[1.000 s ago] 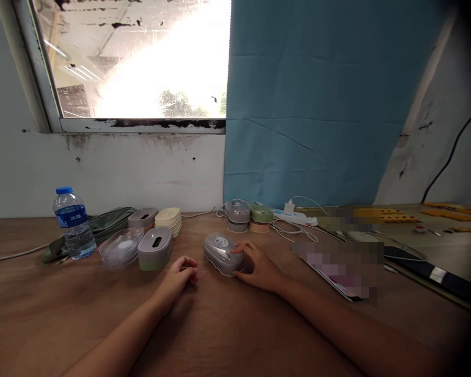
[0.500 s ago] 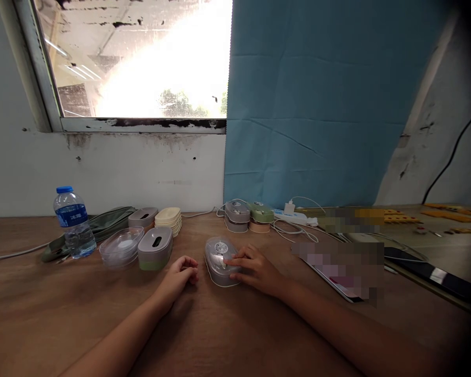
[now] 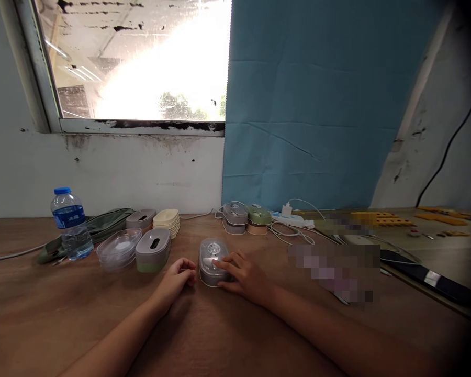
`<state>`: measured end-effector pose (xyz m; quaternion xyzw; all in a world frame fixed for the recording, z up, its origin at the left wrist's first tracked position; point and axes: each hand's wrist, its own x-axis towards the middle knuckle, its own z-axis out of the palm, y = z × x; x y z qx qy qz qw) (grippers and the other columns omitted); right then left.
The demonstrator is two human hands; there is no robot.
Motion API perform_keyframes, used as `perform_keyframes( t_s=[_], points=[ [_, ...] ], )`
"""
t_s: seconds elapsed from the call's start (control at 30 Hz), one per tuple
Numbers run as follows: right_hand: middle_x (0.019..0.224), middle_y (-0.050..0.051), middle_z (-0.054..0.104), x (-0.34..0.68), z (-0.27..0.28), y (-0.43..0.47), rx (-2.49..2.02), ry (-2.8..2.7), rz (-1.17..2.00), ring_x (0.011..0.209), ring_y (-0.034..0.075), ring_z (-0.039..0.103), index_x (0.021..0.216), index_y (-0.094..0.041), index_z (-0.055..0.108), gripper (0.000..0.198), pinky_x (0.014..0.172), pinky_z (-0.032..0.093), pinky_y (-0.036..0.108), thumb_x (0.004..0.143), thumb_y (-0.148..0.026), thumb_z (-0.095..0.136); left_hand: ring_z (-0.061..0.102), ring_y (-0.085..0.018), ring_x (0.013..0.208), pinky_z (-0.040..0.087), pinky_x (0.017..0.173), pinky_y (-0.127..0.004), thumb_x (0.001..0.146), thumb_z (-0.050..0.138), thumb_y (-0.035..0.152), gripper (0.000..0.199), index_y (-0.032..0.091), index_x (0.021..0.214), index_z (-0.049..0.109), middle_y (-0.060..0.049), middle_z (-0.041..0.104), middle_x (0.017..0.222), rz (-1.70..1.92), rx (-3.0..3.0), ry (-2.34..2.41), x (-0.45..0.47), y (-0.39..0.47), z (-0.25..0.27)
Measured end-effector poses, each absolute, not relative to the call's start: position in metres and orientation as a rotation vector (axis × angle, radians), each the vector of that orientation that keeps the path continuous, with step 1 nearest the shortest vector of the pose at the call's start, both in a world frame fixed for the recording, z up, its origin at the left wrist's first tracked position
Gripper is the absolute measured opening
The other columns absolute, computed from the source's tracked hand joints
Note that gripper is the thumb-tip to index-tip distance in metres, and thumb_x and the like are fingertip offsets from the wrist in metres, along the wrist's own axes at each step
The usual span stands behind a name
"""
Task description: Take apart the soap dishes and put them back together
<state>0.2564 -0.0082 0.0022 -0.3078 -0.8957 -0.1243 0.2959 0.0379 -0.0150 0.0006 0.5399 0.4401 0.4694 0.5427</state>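
Note:
A small oval lidded box (image 3: 213,275) of grey plastic, with a clear cover and a round emblem on top, rests on the table in front of me. My right hand (image 3: 245,275) reaches it from the right, fingers stretched over the clear cover and thumb low by its near right side. It touches the box without wrapping round it. Just left of the box, my left hand (image 3: 180,275) lies on its edge on the table, fingers loosely bent and thumb apart. It holds nothing, and a narrow gap separates it from the box.
Left stand a grey-and-green box with a slotted lid (image 3: 153,251), clear plastic covers (image 3: 119,250), stacked cream trays (image 3: 166,222) and a water bottle (image 3: 71,225). Behind are stacked grey boxes (image 3: 235,217) and green ones (image 3: 259,215), beside a power strip (image 3: 288,219) and cables.
The oval box has slid slightly left and turned straighter, with my right hand moving left along with it. My left hand has hardly moved. The whole view has shifted a little.

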Motion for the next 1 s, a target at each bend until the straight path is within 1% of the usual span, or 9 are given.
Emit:
perform_keyframes(
  t_s=[0.07,0.23,0.37,0.47,0.6,0.8,1.0],
  points=[
    [0.102,0.011,0.057,0.249,0.000,-0.005,-0.860,-2.409,-0.369,0.089,0.022,0.050,0.119,-0.021,0.049,0.049,0.080,0.044,0.037,0.074,-0.036,0.059,0.050,-0.009,0.052,0.038,0.053,-0.022,0.057,0.056,0.022,0.017,0.016,0.071,0.048,0.004,0.053,0.057,1.129,1.268,1.047,0.038,-0.015,0.000],
    [0.116,0.008,0.052,0.225,-0.002,0.026,-1.152,-2.367,-0.417,0.104,0.024,0.045,0.122,-0.027,0.044,0.047,0.089,0.037,0.038,0.077,-0.029,0.057,0.051,-0.009,0.051,0.038,0.052,-0.021,0.057,0.055,0.020,0.015,0.016,0.069,0.048,0.004,0.052,0.054,1.150,1.240,1.042,0.039,-0.012,-0.003],
    [0.123,0.012,0.046,0.208,-0.005,0.064,-1.318,-2.298,-0.429,0.107,0.026,0.045,0.125,-0.021,0.039,0.047,0.087,0.039,0.038,0.079,-0.018,0.050,0.050,-0.009,0.048,0.038,0.051,-0.021,0.058,0.053,0.017,0.013,0.016,0.070,0.047,0.004,0.053,0.052,1.147,1.234,1.067,0.039,-0.012,-0.003],
    [0.127,0.013,0.042,0.204,-0.006,0.090,-1.428,-2.262,-0.423,0.109,0.028,0.045,0.126,-0.019,0.037,0.047,0.086,0.040,0.038,0.080,-0.015,0.046,0.049,-0.009,0.047,0.037,0.050,-0.020,0.059,0.053,0.016,0.012,0.015,0.070,0.048,0.004,0.052,0.050,1.137,1.237,1.079,0.039,-0.013,-0.002],
    [0.130,0.015,0.038,0.207,-0.005,0.111,-1.533,-2.240,-0.406,0.110,0.029,0.044,0.127,-0.017,0.034,0.049,0.083,0.041,0.037,0.079,-0.021,0.047,0.050,-0.008,0.048,0.038,0.050,-0.020,0.059,0.053,0.016,0.011,0.015,0.069,0.048,0.004,0.052,0.054,1.142,1.224,1.063,0.039,-0.012,-0.002],
    [0.134,0.018,0.031,0.213,-0.007,0.125,-1.684,-2.173,-0.377,0.100,0.030,0.051,0.129,-0.015,0.030,0.055,0.074,0.044,0.038,0.077,-0.025,0.048,0.051,-0.008,0.049,0.038,0.050,-0.020,0.058,0.054,0.016,0.011,0.015,0.067,0.048,0.004,0.051,0.058,1.147,1.237,1.058,0.039,-0.008,-0.006],
    [0.135,0.019,0.029,0.216,-0.008,0.127,-1.721,-2.175,-0.368,0.100,0.030,0.051,0.131,-0.015,0.027,0.060,0.075,0.042,0.036,0.076,-0.029,0.049,0.050,-0.008,0.048,0.038,0.049,-0.020,0.059,0.055,0.017,0.012,0.015,0.068,0.048,0.004,0.051,0.056,1.140,1.259,1.062,0.038,-0.009,-0.006]
  ],
)
